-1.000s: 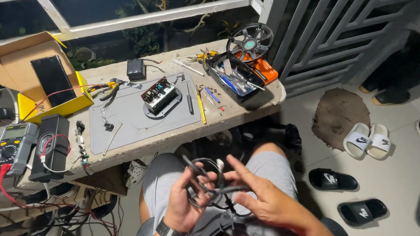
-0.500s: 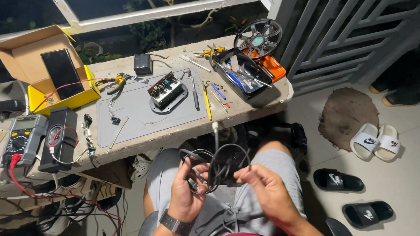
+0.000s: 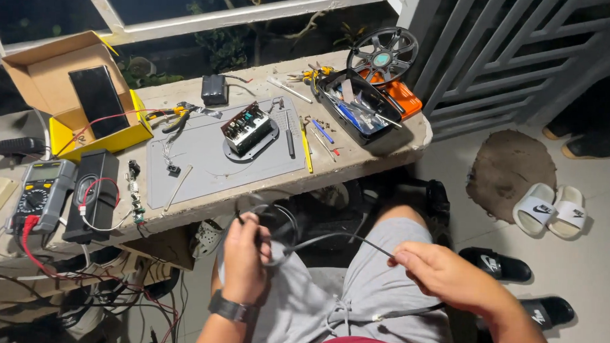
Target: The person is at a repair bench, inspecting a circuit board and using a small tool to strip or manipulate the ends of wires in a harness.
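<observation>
My left hand [image 3: 245,256] is closed around a coil of thin black cable [image 3: 276,226] held over my lap, below the table's front edge. My right hand [image 3: 442,276] pinches the same cable further along, and the stretch between both hands is pulled out nearly straight. A loose end hangs down past my grey shorts [image 3: 355,288]. On the grey work mat [image 3: 204,154] above sits a small circuit board module [image 3: 247,130] on a round base.
The concrete table [image 3: 387,151] carries a yellow multimeter [image 3: 40,193], a black box [image 3: 94,194], an open cardboard box with a phone [image 3: 98,100], pliers [image 3: 175,116] and a tool tray [image 3: 361,109]. Sandals [image 3: 550,208] lie on the floor at right.
My right hand has moved rightward, away from the left, drawing the cable out of the coil. The coil in my left hand looks smaller. The camera has tilted slightly.
</observation>
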